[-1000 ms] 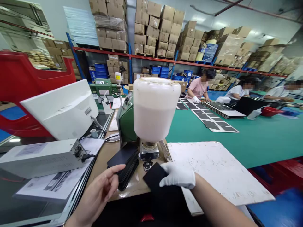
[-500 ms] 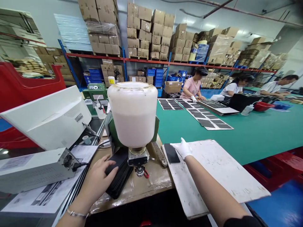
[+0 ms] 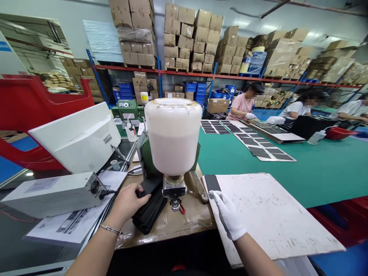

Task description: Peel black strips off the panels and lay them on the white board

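Just left of lower centre, the left hand [image 3: 128, 205] pinches the top sheet [image 3: 151, 185] of the black stack [image 3: 152, 214], likely light, bendy, best edge-held; gloved right hand [image 3: 228, 214] touches another sheet [image 3: 212, 183], grip unclear.

Bottle [image 3: 174, 142] and machine head [image 3: 174, 191] stand between left hand [image 3: 130, 203] and right hand [image 3: 228, 216]. Passage in front of them, over the desk's [image 3: 192, 220] bare near strip. Metal bar [image 3: 198, 187] obstructs beside white board [image 3: 273, 211]; open room right of right hand.
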The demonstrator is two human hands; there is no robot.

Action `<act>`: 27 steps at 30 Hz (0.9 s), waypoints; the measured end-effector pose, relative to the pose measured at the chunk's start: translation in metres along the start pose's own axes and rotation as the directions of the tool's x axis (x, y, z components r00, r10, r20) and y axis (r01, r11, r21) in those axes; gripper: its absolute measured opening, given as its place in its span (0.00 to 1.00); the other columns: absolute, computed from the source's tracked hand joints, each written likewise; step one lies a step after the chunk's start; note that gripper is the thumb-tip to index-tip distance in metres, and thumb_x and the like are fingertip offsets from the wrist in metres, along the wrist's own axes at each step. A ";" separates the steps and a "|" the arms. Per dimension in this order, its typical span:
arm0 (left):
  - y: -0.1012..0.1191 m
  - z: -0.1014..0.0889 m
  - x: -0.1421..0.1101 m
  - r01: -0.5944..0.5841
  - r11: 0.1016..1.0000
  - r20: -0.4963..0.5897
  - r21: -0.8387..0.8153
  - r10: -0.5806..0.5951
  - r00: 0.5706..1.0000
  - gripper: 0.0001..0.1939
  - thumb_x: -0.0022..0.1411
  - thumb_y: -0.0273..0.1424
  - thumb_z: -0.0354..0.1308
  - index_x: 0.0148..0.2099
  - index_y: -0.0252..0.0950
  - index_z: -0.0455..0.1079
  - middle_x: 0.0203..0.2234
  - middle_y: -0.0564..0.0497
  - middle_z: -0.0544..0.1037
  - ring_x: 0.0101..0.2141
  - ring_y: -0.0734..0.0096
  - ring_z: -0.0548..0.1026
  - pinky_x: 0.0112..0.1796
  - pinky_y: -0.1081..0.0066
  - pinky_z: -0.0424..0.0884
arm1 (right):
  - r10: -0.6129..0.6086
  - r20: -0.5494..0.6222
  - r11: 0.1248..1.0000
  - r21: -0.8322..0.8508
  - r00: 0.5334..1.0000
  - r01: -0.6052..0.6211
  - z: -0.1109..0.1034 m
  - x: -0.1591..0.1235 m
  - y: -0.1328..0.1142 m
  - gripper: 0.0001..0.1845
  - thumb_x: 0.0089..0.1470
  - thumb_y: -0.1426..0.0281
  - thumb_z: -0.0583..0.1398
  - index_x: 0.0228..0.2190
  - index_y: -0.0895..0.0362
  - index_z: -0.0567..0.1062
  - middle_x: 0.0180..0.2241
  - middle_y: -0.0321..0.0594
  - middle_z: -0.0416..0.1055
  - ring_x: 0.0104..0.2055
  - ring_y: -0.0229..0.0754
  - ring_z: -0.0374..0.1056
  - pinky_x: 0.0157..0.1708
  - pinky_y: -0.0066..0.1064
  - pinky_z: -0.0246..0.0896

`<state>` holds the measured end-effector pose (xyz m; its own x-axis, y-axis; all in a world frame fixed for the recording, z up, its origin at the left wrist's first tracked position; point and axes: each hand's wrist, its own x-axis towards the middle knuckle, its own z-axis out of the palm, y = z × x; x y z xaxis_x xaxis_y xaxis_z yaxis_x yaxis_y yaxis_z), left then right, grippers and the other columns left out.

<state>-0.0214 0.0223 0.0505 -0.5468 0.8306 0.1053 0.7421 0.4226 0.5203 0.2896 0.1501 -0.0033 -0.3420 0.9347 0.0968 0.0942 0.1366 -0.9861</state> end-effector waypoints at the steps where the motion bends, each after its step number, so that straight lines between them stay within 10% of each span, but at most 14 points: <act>1: -0.002 -0.005 -0.007 0.020 0.998 -0.011 -0.060 -0.021 1.000 0.15 0.47 0.44 0.60 0.29 0.38 0.63 0.30 0.49 0.75 0.31 0.61 0.71 0.30 0.68 0.62 | -0.012 0.024 1.000 -0.009 1.000 0.012 0.005 -0.002 -0.005 0.20 0.55 0.55 0.54 0.38 0.57 0.73 0.40 0.44 0.73 0.46 0.47 0.67 0.50 0.39 0.59; 4: -0.007 -0.016 -0.038 0.093 0.876 0.056 -0.474 -0.076 0.996 0.15 0.47 0.41 0.63 0.29 0.38 0.62 0.39 0.48 0.75 0.37 0.63 0.72 0.35 0.69 0.65 | -0.029 0.160 0.997 -0.061 0.987 0.039 0.022 -0.016 -0.023 0.17 0.57 0.57 0.53 0.36 0.57 0.73 0.38 0.43 0.73 0.44 0.47 0.68 0.49 0.40 0.60; 8: 0.004 -0.003 -0.098 0.360 0.383 0.404 -0.850 0.036 0.914 0.18 0.46 0.40 0.65 0.38 0.36 0.69 0.34 0.48 0.76 0.34 0.65 0.73 0.34 0.70 0.68 | -0.134 0.415 0.981 -0.073 0.900 0.179 0.049 -0.043 -0.041 0.19 0.58 0.60 0.53 0.48 0.55 0.70 0.49 0.45 0.69 0.52 0.47 0.64 0.54 0.41 0.57; 14: 0.021 0.052 -0.157 0.706 -0.146 0.692 -0.693 0.138 0.708 0.20 0.44 0.42 0.67 0.37 0.34 0.74 0.25 0.49 0.77 0.25 0.70 0.73 0.29 0.73 0.68 | -0.225 0.716 0.895 -0.116 0.661 0.430 0.080 -0.071 -0.043 0.34 0.56 0.61 0.56 0.61 0.55 0.52 0.63 0.45 0.49 0.64 0.48 0.47 0.62 0.44 0.44; 19: 0.011 0.063 -0.163 0.839 -0.276 0.843 -0.469 0.143 0.519 0.26 0.47 0.49 0.63 0.31 0.26 0.76 0.24 0.45 0.78 0.26 0.69 0.74 0.29 0.74 0.68 | -0.219 0.723 0.876 -0.149 0.655 0.458 0.071 -0.073 -0.052 0.30 0.53 0.63 0.60 0.57 0.52 0.62 0.58 0.46 0.59 0.59 0.49 0.55 0.58 0.42 0.50; 21: 0.009 0.062 -0.161 0.816 -0.359 0.819 -0.453 0.193 0.540 0.23 0.50 0.46 0.62 0.35 0.28 0.76 0.28 0.45 0.78 0.29 0.70 0.74 0.32 0.74 0.68 | -0.217 0.702 0.881 -0.159 0.678 0.446 0.056 -0.068 -0.058 0.20 0.48 0.64 0.64 0.45 0.53 0.74 0.46 0.44 0.71 0.49 0.47 0.66 0.50 0.38 0.60; 24: 0.009 0.062 -0.150 0.694 -0.440 0.675 -0.570 0.229 0.701 0.22 0.52 0.42 0.63 0.44 0.33 0.74 0.34 0.48 0.77 0.28 0.75 0.71 0.31 0.74 0.66 | -0.226 0.641 0.905 -0.139 0.733 0.401 0.023 -0.055 -0.064 0.07 0.45 0.65 0.67 0.26 0.55 0.76 0.28 0.37 0.71 0.33 0.40 0.68 0.34 0.31 0.64; 27: 0.012 0.066 -0.129 0.617 -0.407 0.554 -0.674 0.274 0.786 0.26 0.53 0.49 0.59 0.47 0.34 0.73 0.31 0.50 0.75 0.24 0.78 0.68 0.27 0.75 0.64 | -0.372 0.475 0.907 0.004 0.798 0.421 -0.010 -0.043 -0.065 0.04 0.49 0.67 0.64 0.27 0.54 0.74 0.28 0.37 0.69 0.32 0.39 0.66 0.32 0.31 0.63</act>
<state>0.0835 -0.0558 -0.0127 -0.0119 0.9696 -0.2442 -0.9006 0.0957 0.4241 0.3079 0.1047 0.0586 -0.7521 0.5387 0.3797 -0.0618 0.5159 -0.8544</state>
